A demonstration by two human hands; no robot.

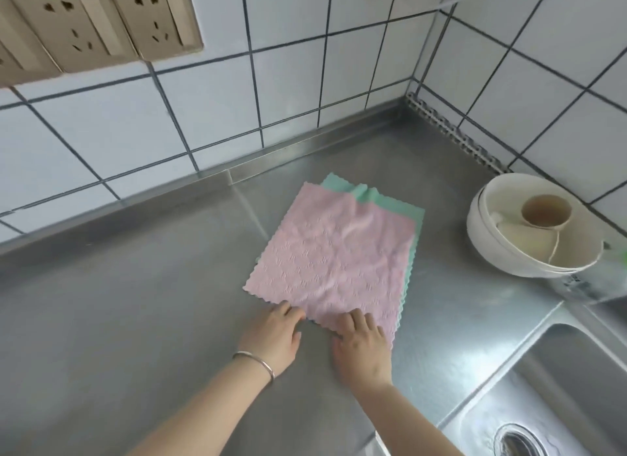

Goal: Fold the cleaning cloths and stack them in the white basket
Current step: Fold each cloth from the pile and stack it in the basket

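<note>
While the pink cloth [334, 255] lay flat on the steel counter [135, 286] over a green cloth [369, 195], your left hand [271, 333] pinched its near edge and your right hand [363, 348] pressed on the near corner, fingers bent; I could not tell whether it gripped. The white basket [485, 245], holding a cup [546, 211], stood apart beside the sink [559, 387].

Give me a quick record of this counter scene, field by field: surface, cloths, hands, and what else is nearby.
surface: steel counter
top cloth: pink cloth, spread flat, unfolded
under it: green cloth, showing at far and right edges
left hand: at pink cloth's near edge
right hand: resting on near corner
nearby: white bowl holding cups, sink
white basket: not in view
</note>
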